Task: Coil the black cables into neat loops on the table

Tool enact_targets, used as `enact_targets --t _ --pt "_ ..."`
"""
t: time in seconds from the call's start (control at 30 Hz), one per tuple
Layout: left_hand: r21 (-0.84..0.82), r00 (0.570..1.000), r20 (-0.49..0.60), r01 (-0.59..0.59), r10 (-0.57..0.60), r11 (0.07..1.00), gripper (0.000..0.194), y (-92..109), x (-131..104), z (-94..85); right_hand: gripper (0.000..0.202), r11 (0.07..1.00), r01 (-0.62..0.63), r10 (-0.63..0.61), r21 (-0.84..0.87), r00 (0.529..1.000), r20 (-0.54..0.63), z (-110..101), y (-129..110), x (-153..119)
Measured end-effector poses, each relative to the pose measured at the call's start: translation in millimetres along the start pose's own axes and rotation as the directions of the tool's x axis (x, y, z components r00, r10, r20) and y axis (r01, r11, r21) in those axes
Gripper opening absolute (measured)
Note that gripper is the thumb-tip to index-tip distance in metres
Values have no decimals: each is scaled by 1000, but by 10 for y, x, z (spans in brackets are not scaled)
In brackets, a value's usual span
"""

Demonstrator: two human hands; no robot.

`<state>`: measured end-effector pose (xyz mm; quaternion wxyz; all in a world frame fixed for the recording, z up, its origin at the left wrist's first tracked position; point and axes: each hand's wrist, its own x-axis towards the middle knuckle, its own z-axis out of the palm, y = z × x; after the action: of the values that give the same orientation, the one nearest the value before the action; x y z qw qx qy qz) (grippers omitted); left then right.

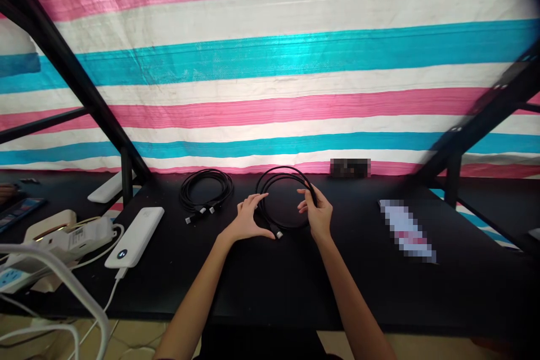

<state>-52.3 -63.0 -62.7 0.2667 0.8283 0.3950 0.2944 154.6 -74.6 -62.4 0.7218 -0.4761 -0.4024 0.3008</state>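
Note:
A black cable (280, 226) lies in a loose coil at the middle of the dark table, its metal-tipped plug at the near side. My right hand (319, 214) grips the right side of this coil between thumb and fingers. At the coil's left edge is my left hand (248, 220), thumb and fingers spread wide around the near-left part; whether it touches the cable I cannot tell. Another black coiled cable (230, 194) rests further left, with several plug ends toward me.
To the left a white power bank (137, 236) has a white cord plugged in, beside a power strip (90, 236) with adapters. A blurred flat object (407, 230) lies at right, a blurred dark one (350, 167) at the back. Black metal bars (101, 118) slope at both sides before a striped sheet.

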Motion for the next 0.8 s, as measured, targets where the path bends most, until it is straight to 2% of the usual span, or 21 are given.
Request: enact_targets --t 0.07,0.1,0.17,0.2,0.23,0.27,0.33,0.4,0.5,0.6,0.7,0.77,0.8 --pt "-76 995 -99 5 -13 997 87 5 18 39 33 999 37 -36 -37 999 8 -17 -19 0" --pt "-125 978 -204 13 -39 992 77 6 33 60 32 998 48 -48 -44 999 17 -22 -25 -2" --pt "-269 890 -429 39 -156 962 59 -1 71 98 31 999 47 -46 -24 998 39 -23 -32 -6" --pt "-367 839 -490 47 -236 929 55 -9 91 111 30 999 36 -36 -2 998 54 -20 -34 -7" --pt "-464 808 -500 52 -310 884 52 -17 108 119 31 1000 18 -20 20 997 78 -15 -36 -7" --pt "-547 807 -466 59 -362 835 49 -25 123 123 32 999 -3 -2 38 994 109 -8 -38 -8" --pt "-647 856 -340 89 -391 757 41 -27 139 123 34 997 -48 38 54 985 171 9 -42 -10" --pt "-671 891 -251 122 -379 731 42 -6 138 124 35 994 -91 78 59 978 196 27 -44 -12" --pt "-709 889 -204 154 -409 688 48 55 125 112 36 978 -182 164 104 974 154 38 -37 -2" --pt "-759 844 -259 123 -469 639 43 86 117 12 35 939 -276 262 207 961 90 9 -28 35" --pt "-820 769 -380 -22 -514 572 34 15 95 -223 37 920 -277 280 278 960 30 -73 -33 98" --pt "-877 683 -441 -193 -582 439 31 -92 55 -426 41 927 -238 260 291 965 -39 -155 -44 149" --pt "-902 665 -427 -262 -613 344 31 -155 26 -527 43 933 -210 247 292 964 -95 -200 -52 175"
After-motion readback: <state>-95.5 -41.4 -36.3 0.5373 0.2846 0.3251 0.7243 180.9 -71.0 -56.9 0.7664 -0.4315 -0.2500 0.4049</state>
